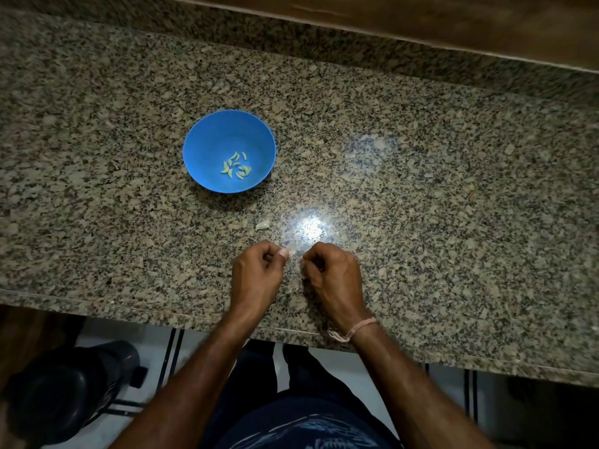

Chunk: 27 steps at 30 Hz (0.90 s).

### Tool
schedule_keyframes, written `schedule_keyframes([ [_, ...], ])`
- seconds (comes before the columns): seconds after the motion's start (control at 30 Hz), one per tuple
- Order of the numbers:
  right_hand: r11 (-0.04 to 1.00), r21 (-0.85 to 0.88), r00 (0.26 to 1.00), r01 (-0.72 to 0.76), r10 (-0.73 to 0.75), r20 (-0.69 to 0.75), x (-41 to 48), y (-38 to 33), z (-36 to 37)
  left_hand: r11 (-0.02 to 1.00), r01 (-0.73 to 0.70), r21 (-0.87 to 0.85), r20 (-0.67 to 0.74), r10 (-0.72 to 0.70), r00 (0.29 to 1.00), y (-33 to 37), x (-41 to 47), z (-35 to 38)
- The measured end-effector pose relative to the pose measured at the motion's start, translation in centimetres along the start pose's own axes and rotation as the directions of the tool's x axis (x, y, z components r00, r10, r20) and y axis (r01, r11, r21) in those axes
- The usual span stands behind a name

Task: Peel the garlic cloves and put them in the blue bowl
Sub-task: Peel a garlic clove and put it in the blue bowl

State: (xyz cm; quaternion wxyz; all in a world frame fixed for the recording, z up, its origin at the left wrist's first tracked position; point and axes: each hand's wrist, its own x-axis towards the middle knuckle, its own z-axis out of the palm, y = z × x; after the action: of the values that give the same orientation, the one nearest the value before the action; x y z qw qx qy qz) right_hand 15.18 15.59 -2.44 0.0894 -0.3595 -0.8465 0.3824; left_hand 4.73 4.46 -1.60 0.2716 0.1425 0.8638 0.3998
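I am curling the fingers of my left hand (257,270) and right hand (335,273) in tight, the tips of both pinching a small pale garlic clove (292,253) between them, low over the bench (421,222). Beyond my left fingers, well apart, the blue bowl (207,137) is holding a little heap of peeled cloves (236,166); a pale scrap (262,225) is lying nearer

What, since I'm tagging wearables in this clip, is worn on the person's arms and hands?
No sleeves or gloves on either arm. The right hand has a pale pink thread wristband, knotted with loose ends; the left hand and its wrist wear nothing.
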Motion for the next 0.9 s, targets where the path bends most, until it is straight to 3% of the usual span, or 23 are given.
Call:
schedule_keyframes([
  [0.17, 0.915, 0.379, 0.990, -0.137, 0.110, 0.094, 0.3, -0.8, -0.3, 0.988, -0.117, 0.103, 0.010, 0.117, 0.993, 0.4, -0.2, 0.0],
  [0.37, 0.842, 0.454, 0.957, -0.290, 0.240, 0.165, 0.7, -0.9, -0.3, 0.982, -0.182, 0.046, 0.030, 0.181, 0.983, 0.6, -0.4, -0.1],
  [0.53, 0.556, 0.635, 0.843, -0.537, 0.342, 0.414, 0.5, -1.0, -0.9, 0.951, -0.297, 0.082, 0.012, 0.297, 0.955, 0.6, -0.5, -0.2],
  [0.6, 0.625, 0.620, 0.881, -0.474, 0.321, 0.349, 0.3, -0.9, -0.8, 0.978, -0.210, 0.007, 0.050, 0.210, 0.976, 0.9, -0.6, -0.2],
  [0.67, 0.757, 0.561, 0.942, -0.334, 0.250, 0.224, 0.3, -0.7, -0.7, 0.975, -0.013, -0.220, 0.156, 0.049, 0.987, 1.3, -0.7, -0.1],
  [0.7, 0.776, 0.557, 0.955, -0.296, 0.221, 0.199, 0.3, -0.6, -0.6, 0.942, 0.092, -0.324, 0.216, -0.021, 0.976, 1.3, -0.7, -0.1],
  [0.77, 0.760, 0.583, 0.957, -0.287, 0.205, 0.204, 0.4, -0.5, -0.8, 0.870, 0.232, -0.435, 0.314, -0.095, 0.944, 1.1, -0.5, -0.1],
  [0.9, 0.693, 0.630, 0.936, -0.351, 0.248, 0.249, 0.4, -0.6, -1.0, 0.780, 0.326, -0.534, 0.390, -0.115, 0.914, 1.1, -0.7, 0.2],
])
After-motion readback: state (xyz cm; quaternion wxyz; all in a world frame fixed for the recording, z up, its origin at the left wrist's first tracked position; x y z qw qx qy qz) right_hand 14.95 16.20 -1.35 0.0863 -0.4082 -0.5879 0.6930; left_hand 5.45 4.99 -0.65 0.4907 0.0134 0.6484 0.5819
